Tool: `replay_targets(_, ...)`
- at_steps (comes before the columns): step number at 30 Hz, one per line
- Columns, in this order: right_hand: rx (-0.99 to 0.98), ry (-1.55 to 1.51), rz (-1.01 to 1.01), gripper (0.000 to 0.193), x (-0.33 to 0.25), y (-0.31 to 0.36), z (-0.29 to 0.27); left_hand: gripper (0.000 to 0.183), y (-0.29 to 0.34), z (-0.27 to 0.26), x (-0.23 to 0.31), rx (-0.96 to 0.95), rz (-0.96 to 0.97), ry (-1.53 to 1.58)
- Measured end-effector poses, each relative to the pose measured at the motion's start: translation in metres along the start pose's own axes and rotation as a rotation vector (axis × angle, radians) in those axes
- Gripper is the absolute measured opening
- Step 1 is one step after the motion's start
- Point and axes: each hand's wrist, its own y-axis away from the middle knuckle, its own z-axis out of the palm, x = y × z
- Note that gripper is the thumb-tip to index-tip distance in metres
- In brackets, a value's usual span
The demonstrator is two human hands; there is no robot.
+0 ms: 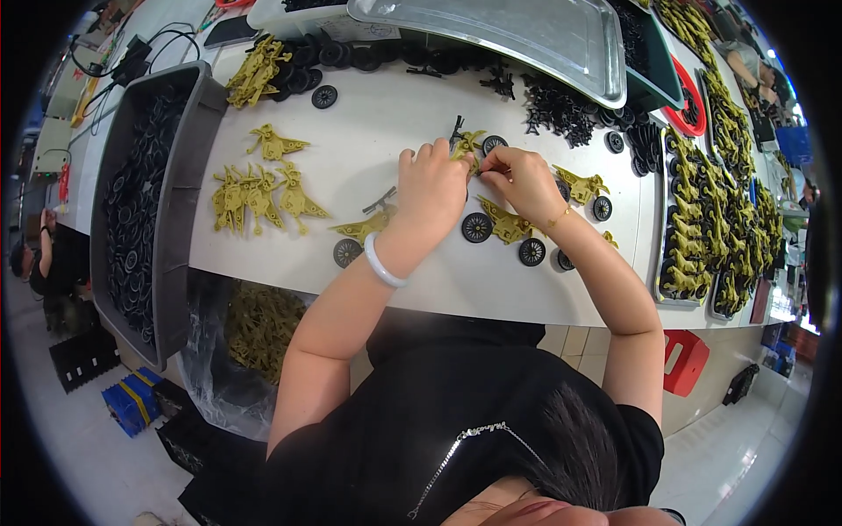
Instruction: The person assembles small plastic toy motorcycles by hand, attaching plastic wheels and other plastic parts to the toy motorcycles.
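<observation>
My left hand (431, 191) is closed on a yellow-green plastic toy motorcycle body (469, 143), which has a black fork piece sticking up and a black wheel at its right end. Thumb and fingers of my right hand (519, 180) are pinched together against the same body; any small part between them is hidden. Just below lies another toy motorcycle body (506, 223) with a spoked black wheel (476, 228) beside it. Under my left wrist rests a body with a black fork (355, 230) and a wheel (347, 252). Right of my right hand is one more body (582, 185).
Loose yellow bodies (256, 197) lie at the left, beside a grey bin (180, 175) of black wheels. Black forks (561, 110) are heaped at the back near a metal tray lid (526, 44). Trays of toy motorcycles (688, 219) stand at the right. A plastic bag (206, 359) of bodies sits below the table.
</observation>
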Motion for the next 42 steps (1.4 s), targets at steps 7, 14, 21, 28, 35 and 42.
replay_targets(7, 0.231, 0.084, -0.166, 0.007, 0.001, 0.003, 0.007, 0.017, -0.002, 0.002, 0.004, -0.147, -0.035, -0.066)
replay_targets(14, 0.254, 0.176, -0.267, 0.008, 0.006, 0.002, 0.013, 0.03, -0.001, 0.009, 0.005, 0.026, -0.037, -0.049)
replay_targets(21, 0.237, 0.106, -0.16, 0.007, -0.003, 0.001, 0.008, 0.029, -0.001, 0.009, 0.005, 0.002, -0.03, -0.044)
replay_targets(28, 0.221, 0.286, -0.225, 0.006, -0.005, 0.001, 0.01, 0.024, -0.002, 0.007, 0.004, -0.081, -0.048, -0.064)
replay_targets(35, 0.23, 0.473, -0.295, 0.007, -0.005, 0.003, 0.014, 0.026, -0.003, 0.008, 0.004, -0.079, -0.054, -0.049)
replay_targets(42, 0.159, 0.699, -0.271, 0.007, -0.016, -0.004, 0.022, 0.026, -0.003, 0.012, 0.004, -0.025, -0.037, -0.041)
